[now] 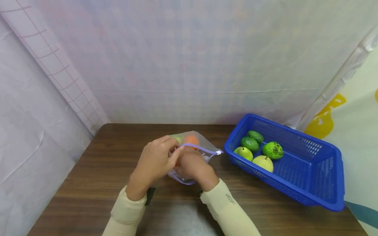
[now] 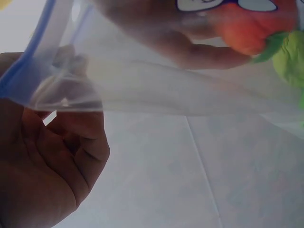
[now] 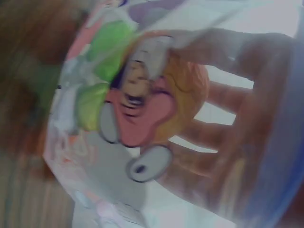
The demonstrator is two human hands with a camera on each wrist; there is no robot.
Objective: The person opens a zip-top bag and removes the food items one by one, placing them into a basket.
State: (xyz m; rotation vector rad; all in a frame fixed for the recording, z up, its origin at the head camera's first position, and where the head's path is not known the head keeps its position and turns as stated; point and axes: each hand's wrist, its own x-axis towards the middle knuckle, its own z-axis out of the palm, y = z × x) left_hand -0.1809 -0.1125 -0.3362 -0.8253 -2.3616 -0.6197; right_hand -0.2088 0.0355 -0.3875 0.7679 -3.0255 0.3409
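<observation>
Between my hands is a clear zipper bag (image 1: 204,140) with a blue-purple rim and printed cartoon figures. At its open mouth, on the left, my left hand (image 1: 155,159) pinches the rim. My right hand (image 1: 193,164) reaches inside the bag, its fingers curled round an orange-red fruit (image 2: 244,33) with a green leaf. Through the film in the right wrist view that fruit (image 3: 192,90) shows behind the print, against the fingers. Green fruit (image 3: 111,47) lies deeper in the bag, and a lumpy light-green piece (image 2: 289,57) appears in the left wrist view.
A blue perforated basket (image 1: 307,164) stands on the brown wooden table (image 1: 97,170), right of the bag. In it are two dark green avocados (image 1: 250,143), two light-green pear-like fruits (image 1: 263,163) and a knobbly green fruit (image 1: 273,150). Cloth curtains rise behind and at both sides.
</observation>
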